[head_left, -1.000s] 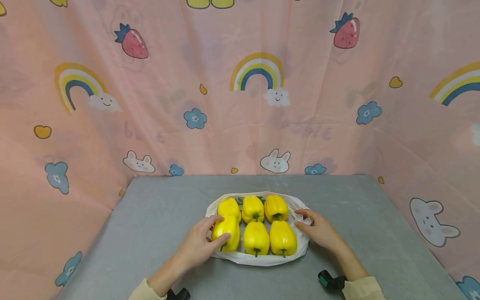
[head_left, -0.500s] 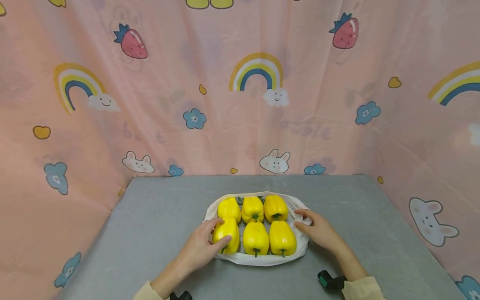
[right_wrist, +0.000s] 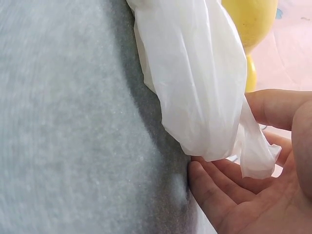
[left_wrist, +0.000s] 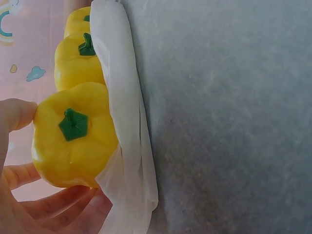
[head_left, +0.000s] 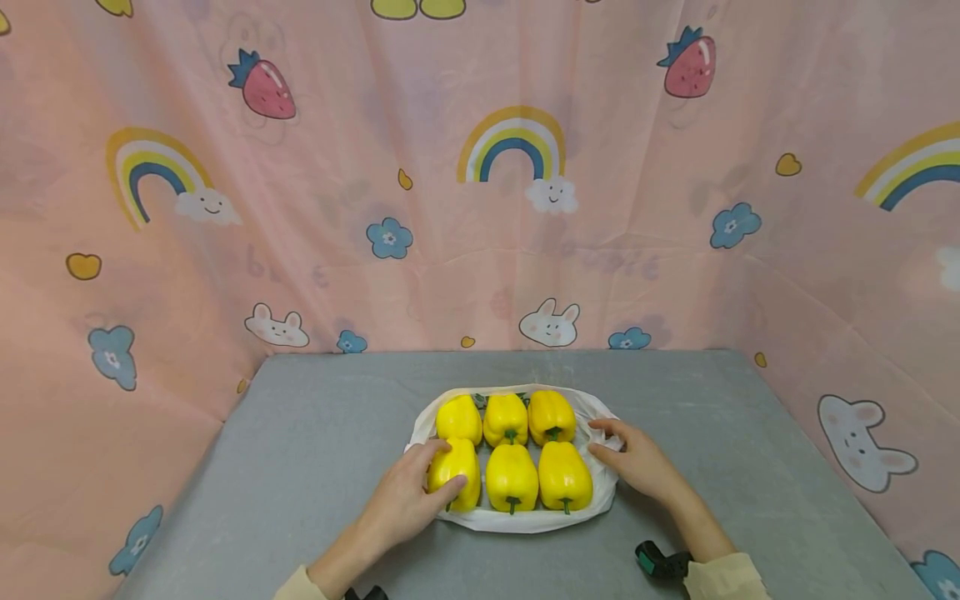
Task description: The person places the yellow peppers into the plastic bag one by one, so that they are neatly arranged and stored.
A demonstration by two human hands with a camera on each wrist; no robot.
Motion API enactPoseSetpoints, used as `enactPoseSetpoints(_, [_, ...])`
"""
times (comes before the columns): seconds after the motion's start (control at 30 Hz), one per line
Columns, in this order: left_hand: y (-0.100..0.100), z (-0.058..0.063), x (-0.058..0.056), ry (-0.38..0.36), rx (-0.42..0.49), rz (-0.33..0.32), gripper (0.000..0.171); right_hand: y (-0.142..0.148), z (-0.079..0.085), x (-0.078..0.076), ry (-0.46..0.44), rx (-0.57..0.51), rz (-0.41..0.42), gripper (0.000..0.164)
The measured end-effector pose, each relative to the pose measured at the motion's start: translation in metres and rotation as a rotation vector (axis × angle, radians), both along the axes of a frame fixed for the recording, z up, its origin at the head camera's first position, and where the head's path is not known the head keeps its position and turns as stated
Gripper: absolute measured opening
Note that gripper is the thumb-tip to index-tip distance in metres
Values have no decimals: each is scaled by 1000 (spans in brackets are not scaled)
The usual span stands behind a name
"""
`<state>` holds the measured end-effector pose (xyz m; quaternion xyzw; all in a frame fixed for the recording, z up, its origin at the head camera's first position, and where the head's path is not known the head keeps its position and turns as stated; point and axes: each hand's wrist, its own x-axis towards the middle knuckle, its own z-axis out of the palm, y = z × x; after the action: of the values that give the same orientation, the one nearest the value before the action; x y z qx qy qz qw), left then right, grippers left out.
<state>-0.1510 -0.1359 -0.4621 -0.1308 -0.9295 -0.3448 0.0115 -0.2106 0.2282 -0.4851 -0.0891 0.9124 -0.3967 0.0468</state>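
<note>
A white plastic bag (head_left: 525,522) lies spread on the grey table with its mouth rolled wide, holding yellow bell peppers in two rows. At the front left, my left hand (head_left: 401,498) grips one yellow bell pepper (head_left: 461,471), thumb on its near side and fingers round its outer side. The left wrist view shows that pepper's green stem (left_wrist: 73,126) facing the camera, with the bag's rolled rim (left_wrist: 126,97) alongside. My right hand (head_left: 641,462) holds the bag's right edge; in the right wrist view, thumb and fingers lie around the crumpled plastic (right_wrist: 209,97).
Other yellow bell peppers (head_left: 512,475) sit close beside the gripped one, with a back row (head_left: 506,417) behind. Dark green bits (head_left: 480,401) show at the bag's rear rim. A pink patterned curtain (head_left: 322,208) hangs around the table (head_left: 315,417).
My left hand has shifted slightly right and toward the front, and the gripped bell pepper has moved with it, settling into line with the front row. My right hand has stayed at the bag's edge.
</note>
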Motion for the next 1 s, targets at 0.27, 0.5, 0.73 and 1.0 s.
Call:
enactPoseSetpoints(0.27, [2, -2, -2, 15, -16, 23, 55, 0, 0, 0, -1, 10, 1, 49])
enactPoseSetpoints(0.5, [5, -6, -5, 24, -29, 39, 54, -1, 0, 0, -10, 13, -4, 49])
enactPoseSetpoints(0.73, [7, -11, -9, 32, -27, 35, 57, -2, 2, 1, -15, 7, -2, 50])
enactPoseSetpoints(1.0, [11, -11, -11, 26, -19, 69, 59, -2, 3, 1, -13, 7, -7, 49])
